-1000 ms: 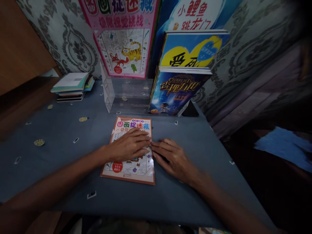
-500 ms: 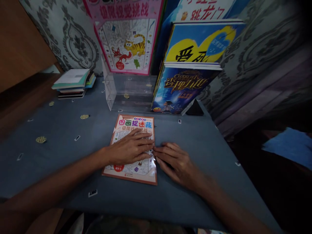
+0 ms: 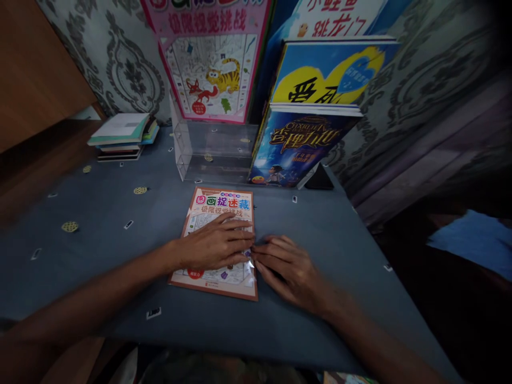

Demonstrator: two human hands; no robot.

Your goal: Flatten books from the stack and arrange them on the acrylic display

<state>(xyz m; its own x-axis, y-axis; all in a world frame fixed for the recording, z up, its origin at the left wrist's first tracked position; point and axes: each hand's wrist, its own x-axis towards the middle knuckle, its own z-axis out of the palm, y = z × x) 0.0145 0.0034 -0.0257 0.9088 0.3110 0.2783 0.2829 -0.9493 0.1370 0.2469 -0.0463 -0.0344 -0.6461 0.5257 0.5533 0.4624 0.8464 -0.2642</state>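
A thin orange-bordered picture book [image 3: 218,198] with colourful Chinese lettering lies closed on the blue-grey tablecloth. My left hand [image 3: 220,242] rests flat across the middle of its cover, fingers stretched toward the right edge. At that edge my right hand [image 3: 286,266] has its fingertips drawn together against the thumb, pinching the side of the book. How much of the edge sits between those fingertips is hard to make out. The book's lower cover shows below my left hand, with a red round mark partly covered.
Behind the book stands a clear acrylic rack [image 3: 182,144]. It holds a pink picture book [image 3: 208,69], a blue book with a yellow heart [image 3: 320,72] and a dark blue book [image 3: 300,144]. Back left is a stack of books [image 3: 122,136]. A black triangular object [image 3: 319,178] stands right of the rack.
Both hands stay almost in place on the book. The whole view has shifted very slightly; nothing else has visibly moved.
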